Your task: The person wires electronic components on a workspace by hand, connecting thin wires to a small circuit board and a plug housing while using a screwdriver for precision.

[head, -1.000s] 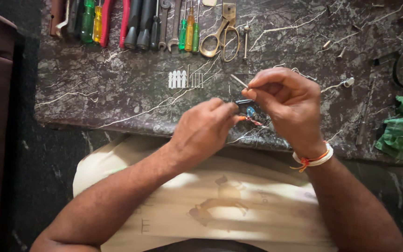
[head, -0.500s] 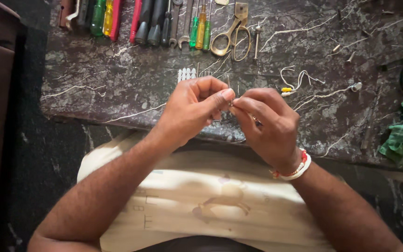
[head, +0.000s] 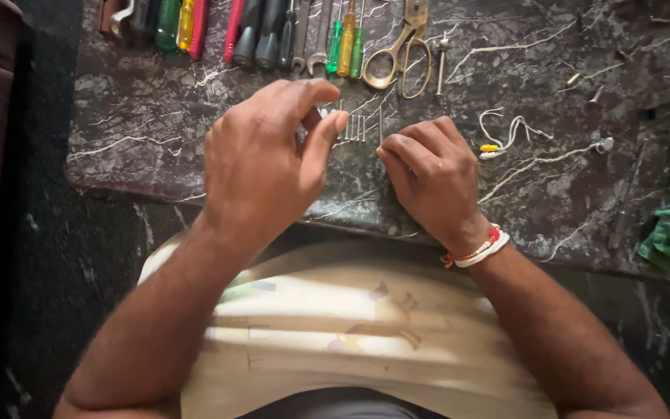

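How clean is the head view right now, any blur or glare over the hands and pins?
Head view: left hand slightly motion-blurred, right hand sharper; pins small and soft, partly hidden by the fingers; sunlight washes out the shirt; slab evenly lit, no strong glare; left edge dark.

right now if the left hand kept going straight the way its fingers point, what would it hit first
Probably the row of small white pieces on the marble slab, just beyond the left hand; past those, the screwdrivers. Its height above the slab is unclear.
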